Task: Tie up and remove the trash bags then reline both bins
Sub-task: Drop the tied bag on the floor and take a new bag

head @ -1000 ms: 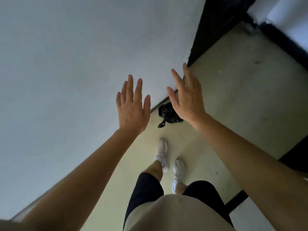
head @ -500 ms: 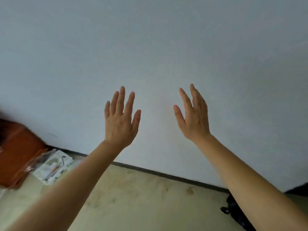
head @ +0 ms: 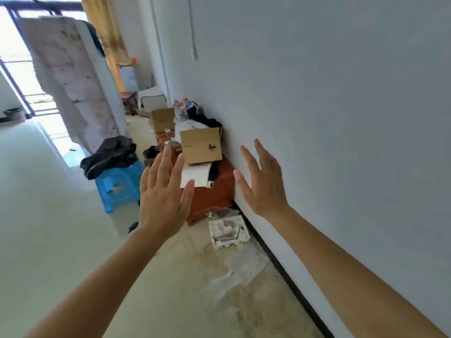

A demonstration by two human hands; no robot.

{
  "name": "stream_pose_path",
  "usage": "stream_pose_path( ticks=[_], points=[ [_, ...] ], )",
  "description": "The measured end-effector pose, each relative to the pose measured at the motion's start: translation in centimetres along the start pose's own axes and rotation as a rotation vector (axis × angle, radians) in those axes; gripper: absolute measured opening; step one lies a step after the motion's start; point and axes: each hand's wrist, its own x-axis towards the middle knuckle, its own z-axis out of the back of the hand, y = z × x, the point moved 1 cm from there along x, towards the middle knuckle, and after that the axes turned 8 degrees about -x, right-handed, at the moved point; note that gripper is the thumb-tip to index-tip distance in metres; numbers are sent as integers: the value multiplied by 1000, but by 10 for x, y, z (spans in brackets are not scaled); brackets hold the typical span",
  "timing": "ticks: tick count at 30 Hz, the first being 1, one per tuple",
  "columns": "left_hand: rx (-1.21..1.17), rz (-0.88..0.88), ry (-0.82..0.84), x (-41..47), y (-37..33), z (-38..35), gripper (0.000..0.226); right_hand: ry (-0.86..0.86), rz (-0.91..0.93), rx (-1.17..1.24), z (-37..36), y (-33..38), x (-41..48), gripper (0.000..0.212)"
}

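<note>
A person's left hand [head: 163, 198] and right hand [head: 263, 184] are raised side by side, apart, over a pale floor [head: 48, 228]. The fingers [head: 166, 159] of both are straight and spread, and hold nothing. The right hand is close beside a white wall [head: 341, 118]. A crumpled black plastic bag [head: 111, 156] lies on a blue stool [head: 117, 186] just beyond the left hand. A small dark-rimmed bin [head: 14, 114] stands far off by the bright doorway. Clutter lines the wall ahead. A reddish-brown cabinet [head: 214, 191], partly hidden by the left hand, carries a cardboard box [head: 201, 145] and a rolled white sheet [head: 197, 176]. A white foam tray [head: 228, 231] lies on the floor before it, beside the black baseboard [head: 280, 264]. A stained cloth [head: 66, 76] hangs beyond the stool.
</note>
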Motion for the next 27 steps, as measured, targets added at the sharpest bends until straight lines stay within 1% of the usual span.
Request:
stream_pose_path(
  ticks=[3,5,8,11,14,18,23,27],
  points=[
    [61,128,3,9,72,1,59,73,46,69,-72,44,52,59],
    [113,170,18,25,115,-2,60,103,97,115,-119,69,84,59],
    [186,215,8,72,176,-5,63,119,152,165,-182,98,136,59],
    [239,280,-38,126,235,-4,62,154,183,231,-236,125,196,58],
    [314,318,-42,162,295,2,64,174,268,272,-286,161,259,56],
    [387,426,-82,180,384,20,62,241,340,334,-351,237,330,58],
    [430,576,-135,183,503,42,63,318,475,369,-441,351,383,59],
    [423,652,-121,195,603,52,65,336,480,353,-508,427,426,59]
  ],
)
